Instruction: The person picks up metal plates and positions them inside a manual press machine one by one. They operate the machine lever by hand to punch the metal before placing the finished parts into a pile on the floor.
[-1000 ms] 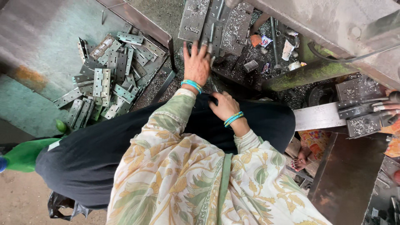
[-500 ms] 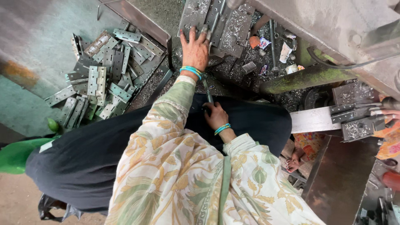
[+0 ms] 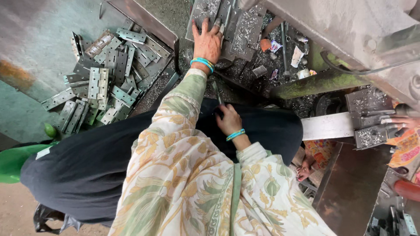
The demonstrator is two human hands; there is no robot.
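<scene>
- While the person sits bent forward in a pale floral top and dark trousers, the left hand (image 3: 209, 41) has stretched further up over the last second and now lies flat, fingers spread wide, on the grey metal plates (image 3: 209, 12) of the machine bed, gripping nothing.
- Steel shavings (image 3: 249, 26) dust those plates and the dark bed around them.
- By contrast, the right hand (image 3: 228, 121) has barely moved; it stays low against the lap, fingers curled loosely around a thin dark metal strip (image 3: 217, 92) that points up towards the bed. Whether the grip is firm cannot be told.
- Both wrists carry turquoise bangles (image 3: 202, 64).
- To the person's left, a heap of flat silver hinges (image 3: 103, 81) fills a shallow metal tray (image 3: 144, 19), well apart from either hand and unchanged.
- At the far right edge, another person's fingers (image 3: 399, 122) touch a grey metal block (image 3: 369, 136) on a second fixture.
- As I judge it, the reach puts the work at the bed plates, not at the hinge heap.
</scene>
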